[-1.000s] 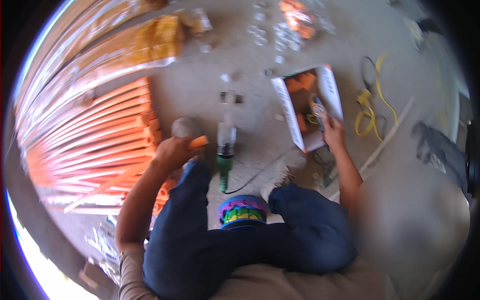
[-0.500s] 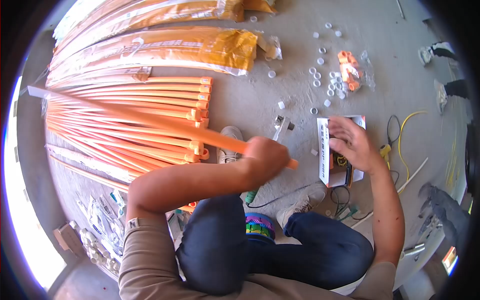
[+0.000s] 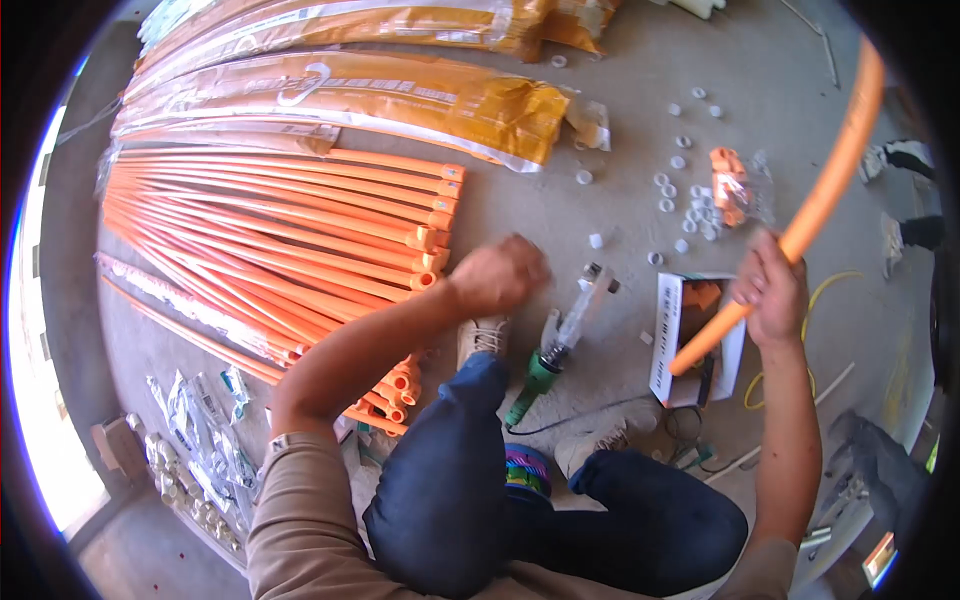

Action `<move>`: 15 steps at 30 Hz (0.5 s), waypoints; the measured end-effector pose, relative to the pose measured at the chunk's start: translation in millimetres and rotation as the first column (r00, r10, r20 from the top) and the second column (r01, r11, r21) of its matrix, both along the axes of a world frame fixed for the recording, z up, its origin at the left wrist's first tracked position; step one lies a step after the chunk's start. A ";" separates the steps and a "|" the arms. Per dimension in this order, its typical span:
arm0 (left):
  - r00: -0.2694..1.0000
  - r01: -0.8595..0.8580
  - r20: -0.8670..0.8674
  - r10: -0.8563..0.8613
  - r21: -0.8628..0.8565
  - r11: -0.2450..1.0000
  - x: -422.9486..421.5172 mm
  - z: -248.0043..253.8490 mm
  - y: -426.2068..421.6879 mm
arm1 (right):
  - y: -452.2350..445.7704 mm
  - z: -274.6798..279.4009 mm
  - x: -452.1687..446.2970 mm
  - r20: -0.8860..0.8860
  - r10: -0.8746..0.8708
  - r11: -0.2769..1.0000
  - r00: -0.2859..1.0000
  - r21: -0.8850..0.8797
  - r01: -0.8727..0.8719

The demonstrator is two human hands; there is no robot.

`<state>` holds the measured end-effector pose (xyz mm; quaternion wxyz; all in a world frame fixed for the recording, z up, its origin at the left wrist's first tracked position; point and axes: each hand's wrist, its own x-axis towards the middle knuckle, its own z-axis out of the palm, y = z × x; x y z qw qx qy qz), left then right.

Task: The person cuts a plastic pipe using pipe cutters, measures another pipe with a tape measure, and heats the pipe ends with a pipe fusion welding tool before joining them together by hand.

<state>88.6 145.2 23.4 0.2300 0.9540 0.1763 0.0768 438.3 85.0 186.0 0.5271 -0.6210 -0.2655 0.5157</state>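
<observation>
My right hand [image 3: 772,290] grips an orange plastic pipe [image 3: 825,190] near its lower end. The pipe slants up to the right past the frame's dark rim; its lower end hangs over an open white box [image 3: 665,340]. My left hand [image 3: 502,275] is by the ends of a fan of orange pipes [image 3: 300,215], smeared by motion, so its fingers do not show clearly. Between my feet and the white rings lies a green-handled heating tool [image 3: 535,385] with a metal head.
Several white rings [image 3: 666,205] are scattered ahead, beside a clear bag of orange fittings [image 3: 730,185]. Wrapped pipe bundles [image 3: 430,95] lie at the upper left. A yellow cable [image 3: 808,320] curves on the right, and another person's shoes [image 3: 890,240] show at the far right.
The orange pipe has passed from my left hand to my right and swung from the left side to the upper right. My view has shifted slightly.
</observation>
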 end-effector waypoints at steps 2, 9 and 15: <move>0.870 -0.342 -0.306 0.387 0.189 0.920 -22.0 -37.2 44.7 | -6.5 -19.0 17.0 -0.001 -0.045 0.999 0.999 -0.019 0.045; 0.563 -0.611 -0.539 0.626 0.238 0.755 -58.6 -61.3 127.6 | -19.3 -54.5 13.3 -0.029 -0.046 0.993 0.999 -0.106 0.043; 0.522 -0.582 -0.619 0.586 0.243 0.776 -60.6 -96.5 139.4 | -33.7 -46.6 17.1 0.097 -0.014 0.997 0.995 -0.078 0.022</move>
